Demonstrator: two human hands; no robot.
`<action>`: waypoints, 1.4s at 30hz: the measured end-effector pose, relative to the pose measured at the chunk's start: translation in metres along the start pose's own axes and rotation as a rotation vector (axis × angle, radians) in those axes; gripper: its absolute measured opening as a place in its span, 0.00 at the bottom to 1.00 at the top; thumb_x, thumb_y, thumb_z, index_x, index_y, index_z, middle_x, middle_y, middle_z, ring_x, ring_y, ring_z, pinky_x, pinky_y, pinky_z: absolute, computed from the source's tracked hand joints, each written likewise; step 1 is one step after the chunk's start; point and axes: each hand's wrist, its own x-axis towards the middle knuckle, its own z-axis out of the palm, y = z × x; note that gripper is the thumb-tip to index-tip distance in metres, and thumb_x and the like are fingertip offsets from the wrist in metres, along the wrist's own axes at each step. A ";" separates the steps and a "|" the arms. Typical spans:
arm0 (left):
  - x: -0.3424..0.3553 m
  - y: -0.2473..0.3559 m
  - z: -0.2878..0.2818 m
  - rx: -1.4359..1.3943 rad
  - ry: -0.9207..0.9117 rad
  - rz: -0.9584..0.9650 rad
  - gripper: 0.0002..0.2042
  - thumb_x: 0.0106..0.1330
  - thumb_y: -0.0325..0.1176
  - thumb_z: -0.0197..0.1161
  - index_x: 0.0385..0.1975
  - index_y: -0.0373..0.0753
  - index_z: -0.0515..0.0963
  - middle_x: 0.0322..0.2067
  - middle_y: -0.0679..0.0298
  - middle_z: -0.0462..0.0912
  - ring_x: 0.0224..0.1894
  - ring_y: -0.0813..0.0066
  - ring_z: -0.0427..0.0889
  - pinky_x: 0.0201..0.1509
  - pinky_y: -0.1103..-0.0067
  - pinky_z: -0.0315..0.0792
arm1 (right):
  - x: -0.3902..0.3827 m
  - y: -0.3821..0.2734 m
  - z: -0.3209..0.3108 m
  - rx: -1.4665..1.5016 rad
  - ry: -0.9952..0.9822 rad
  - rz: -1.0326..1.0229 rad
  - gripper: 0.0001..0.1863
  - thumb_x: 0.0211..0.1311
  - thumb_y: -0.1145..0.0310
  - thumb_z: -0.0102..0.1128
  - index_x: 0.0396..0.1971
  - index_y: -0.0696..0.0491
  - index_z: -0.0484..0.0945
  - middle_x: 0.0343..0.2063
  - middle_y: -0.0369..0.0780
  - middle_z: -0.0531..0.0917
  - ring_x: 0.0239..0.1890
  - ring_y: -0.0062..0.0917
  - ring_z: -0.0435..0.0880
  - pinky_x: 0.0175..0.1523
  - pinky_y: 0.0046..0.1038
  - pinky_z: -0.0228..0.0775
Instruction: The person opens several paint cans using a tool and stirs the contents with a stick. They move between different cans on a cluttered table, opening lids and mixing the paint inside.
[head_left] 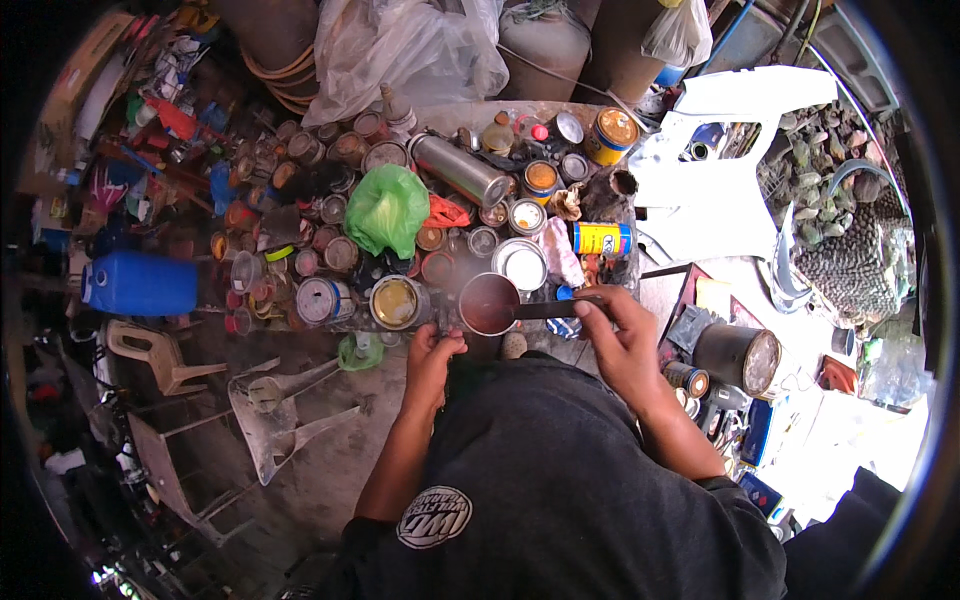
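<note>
A round cup (490, 303) with reddish-brown liquid in it is in front of me at the near edge of the cluttered table. My left hand (434, 358) is closed at the cup's lower left side, thumb and fingers together at it; the exact grip is partly hidden. My right hand (622, 335) grips a dark flat stirring stick (548, 310) from the right. The stick's left end reaches over the rim into the cup. Close by stand an open can of yellowish contents (398, 302) and a can with a white top (519, 265).
The table holds many jars and cans, a green plastic bag (387, 212), a silver cylinder (460, 170) and a yellow-blue can on its side (602, 239). A blue jug (140, 284) is left; a white panel (725, 150) and a large can (737, 358) are right.
</note>
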 end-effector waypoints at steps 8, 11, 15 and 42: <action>0.009 0.000 0.007 0.069 -0.083 -0.093 0.12 0.64 0.31 0.66 0.44 0.35 0.76 0.39 0.61 0.84 0.38 0.72 0.85 0.44 0.78 0.72 | -0.001 -0.011 -0.038 0.197 0.103 0.013 0.09 0.73 0.72 0.63 0.47 0.60 0.82 0.32 0.36 0.84 0.30 0.16 0.80 0.38 0.20 0.73; 0.012 0.008 0.013 0.099 -0.110 -0.096 0.13 0.64 0.32 0.67 0.44 0.35 0.75 0.40 0.60 0.85 0.38 0.72 0.85 0.43 0.78 0.72 | 0.004 0.015 -0.046 0.377 0.161 0.092 0.10 0.75 0.69 0.61 0.48 0.59 0.81 0.31 0.34 0.82 0.29 0.14 0.78 0.35 0.18 0.70; 0.019 0.019 0.024 0.082 -0.154 -0.117 0.13 0.64 0.31 0.67 0.45 0.34 0.76 0.40 0.61 0.85 0.38 0.73 0.85 0.44 0.78 0.73 | 0.010 0.057 -0.047 0.718 0.241 0.253 0.11 0.76 0.64 0.59 0.46 0.56 0.79 0.29 0.32 0.80 0.25 0.15 0.76 0.31 0.18 0.65; -0.028 0.054 -0.004 -0.042 0.049 0.040 0.14 0.63 0.27 0.64 0.48 0.35 0.77 0.40 0.62 0.85 0.38 0.72 0.85 0.48 0.76 0.73 | 0.161 0.197 -0.089 0.103 0.658 0.090 0.16 0.73 0.68 0.60 0.54 0.62 0.76 0.32 0.41 0.83 0.27 0.21 0.81 0.33 0.24 0.74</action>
